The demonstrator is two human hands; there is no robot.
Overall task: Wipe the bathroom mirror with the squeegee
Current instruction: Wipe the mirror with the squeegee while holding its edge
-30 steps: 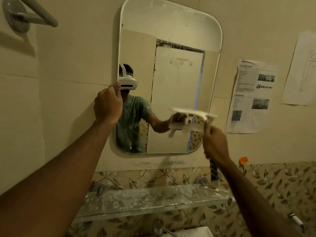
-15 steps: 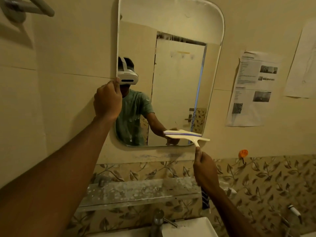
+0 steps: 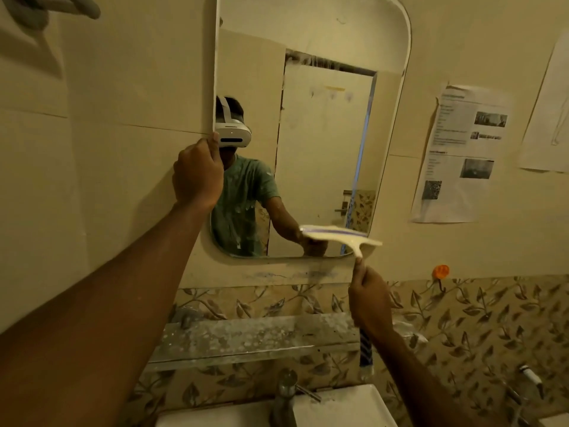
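A tall mirror (image 3: 323,143) with rounded corners hangs on the beige tiled wall. My left hand (image 3: 198,174) grips its left edge at mid height, thumb on the glass. My right hand (image 3: 369,298) is closed on the handle of a white squeegee (image 3: 341,237) with a blue rubber strip. The squeegee blade lies against the mirror's lower right corner, close to the bottom rim. The handle's striped lower end pokes out beneath my hand. The mirror reflects a person wearing a headset and a closed door behind.
Under the mirror runs a dusty glass shelf (image 3: 252,340), with a tap (image 3: 286,396) and white basin (image 3: 338,408) below it. Printed paper sheets (image 3: 458,155) hang on the wall to the right. An orange hook (image 3: 441,271) sits below them. A towel bar (image 3: 46,7) juts out top left.
My right hand has drawn the squeegee down the right side of the mirror, from mid height to the bottom corner. My left hand has stayed on the mirror's left edge.
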